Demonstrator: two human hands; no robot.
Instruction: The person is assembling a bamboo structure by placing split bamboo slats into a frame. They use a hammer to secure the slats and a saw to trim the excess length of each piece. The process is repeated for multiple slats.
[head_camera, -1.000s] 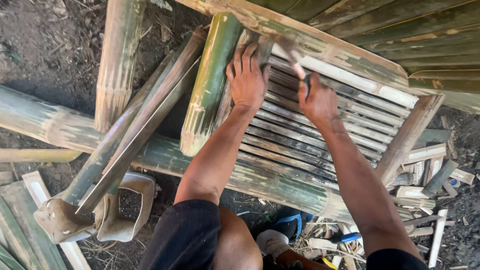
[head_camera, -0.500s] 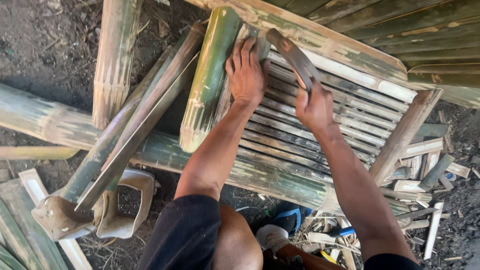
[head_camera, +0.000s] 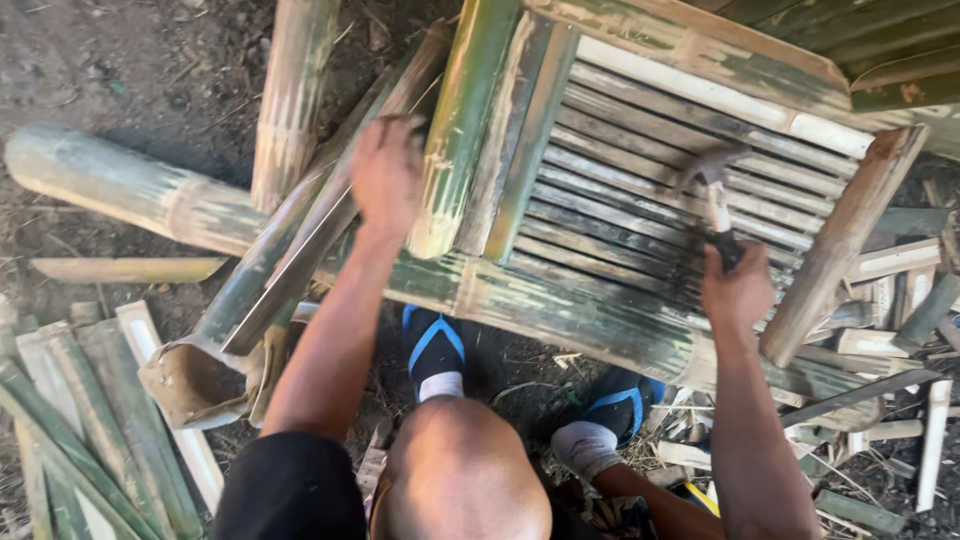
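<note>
Largest in view: bamboo slat panel (head_camera: 640, 190), a framed rack of thin strips, lying tilted across a thick bamboo pole (head_camera: 130, 190) that runs from the left edge under the panel's near edge. Against the panel's left side, a green split bamboo piece (head_camera: 462, 120), propped upright-ish, with more split lengths (head_camera: 290, 260) leaning beside it. Lower left, a pile of cut strips (head_camera: 70, 420) on the dirt; at right, offcuts (head_camera: 900, 300) scattered.

Compared with half a second ago: left hand (head_camera: 385, 175) moved off the slats, now leftward, just beside the green split piece and over the leaning lengths; blurred, fingers curled downward, whether gripping anything cannot be told. Right hand (head_camera: 738, 290) dropped lower and rightward, fingers closed around the dark handle of a hammer (head_camera: 712, 180); hammer head now down at the slats near the panel's middle, where earlier raised higher near the top rail. View shifted too: knee and blue-trimmed shoes (head_camera: 435, 350) now visible below the panel.
</note>
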